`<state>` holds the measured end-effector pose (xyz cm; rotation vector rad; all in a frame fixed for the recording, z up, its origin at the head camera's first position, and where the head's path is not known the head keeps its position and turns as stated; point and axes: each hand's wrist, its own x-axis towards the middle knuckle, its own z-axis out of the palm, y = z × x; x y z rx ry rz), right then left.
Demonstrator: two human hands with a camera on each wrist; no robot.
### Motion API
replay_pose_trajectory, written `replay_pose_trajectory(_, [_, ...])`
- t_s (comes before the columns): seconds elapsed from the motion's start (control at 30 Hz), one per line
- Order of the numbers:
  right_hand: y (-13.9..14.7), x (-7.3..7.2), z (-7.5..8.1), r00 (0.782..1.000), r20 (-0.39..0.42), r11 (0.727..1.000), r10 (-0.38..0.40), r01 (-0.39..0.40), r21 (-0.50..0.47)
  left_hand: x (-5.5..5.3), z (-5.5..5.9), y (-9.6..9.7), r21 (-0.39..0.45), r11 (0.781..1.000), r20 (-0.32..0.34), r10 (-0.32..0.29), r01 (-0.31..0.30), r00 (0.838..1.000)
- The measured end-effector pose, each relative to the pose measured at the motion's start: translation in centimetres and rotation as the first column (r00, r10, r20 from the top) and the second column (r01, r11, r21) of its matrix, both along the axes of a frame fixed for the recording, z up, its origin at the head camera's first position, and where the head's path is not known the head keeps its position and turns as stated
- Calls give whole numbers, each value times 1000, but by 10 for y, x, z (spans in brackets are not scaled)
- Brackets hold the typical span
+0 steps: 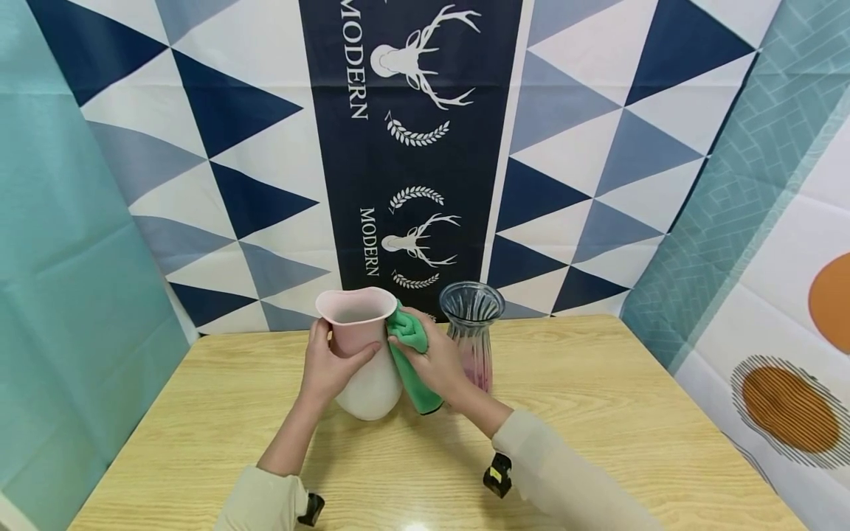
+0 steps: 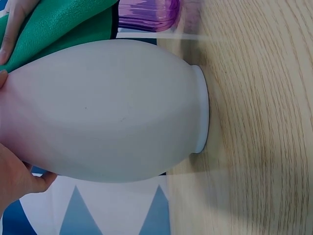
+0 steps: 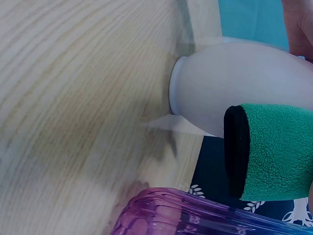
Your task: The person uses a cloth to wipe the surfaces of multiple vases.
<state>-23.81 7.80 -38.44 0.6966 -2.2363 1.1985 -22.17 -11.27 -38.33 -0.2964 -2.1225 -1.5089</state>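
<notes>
A pink-and-white vase (image 1: 368, 383) with a wavy rim stands near the back of the table. Around its pink neck my left hand (image 1: 332, 365) grips, thumb across the front. My right hand (image 1: 432, 358) pinches a green cloth (image 1: 415, 380) against the vase's right side near the rim; the cloth hangs down in a fold with a dark edge. In the left wrist view the white body of the vase (image 2: 112, 110) tapers to a narrow foot at the tabletop. The right wrist view shows the cloth (image 3: 276, 152) beside the vase (image 3: 244, 83).
Just right of the cloth, a ribbed glass vase (image 1: 473, 317), blue above and pink-purple below, stands partly behind my right hand. Behind the wooden table (image 1: 564, 428) hangs a patterned curtain (image 1: 412, 147) with triangles and deer heads.
</notes>
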Motion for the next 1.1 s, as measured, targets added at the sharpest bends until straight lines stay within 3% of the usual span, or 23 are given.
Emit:
replay_pose_trajectory(0.2, [-3, 0, 4, 1000, 18, 998, -17, 16, 58, -1, -1, -1, 12, 1000, 0, -23, 23, 1000])
replay_pose_trajectory(0.5, [-3, -2, 2, 1000, 22, 998, -15, 14, 68, -1, -2, 0, 23, 999, 18, -36, 35, 999])
replay_pose_trajectory(0.83, [2, -2, -16, 997, 72, 998, -4, -1, 64, -1, -3, 0, 9, 1000, 52, -7, 7, 999])
replay_pose_trajectory(1.1, [5, 0, -33, 997, 69, 997, -40, 35, 73, -1, -4, 1, 9, 1000, 47, 3, -4, 999])
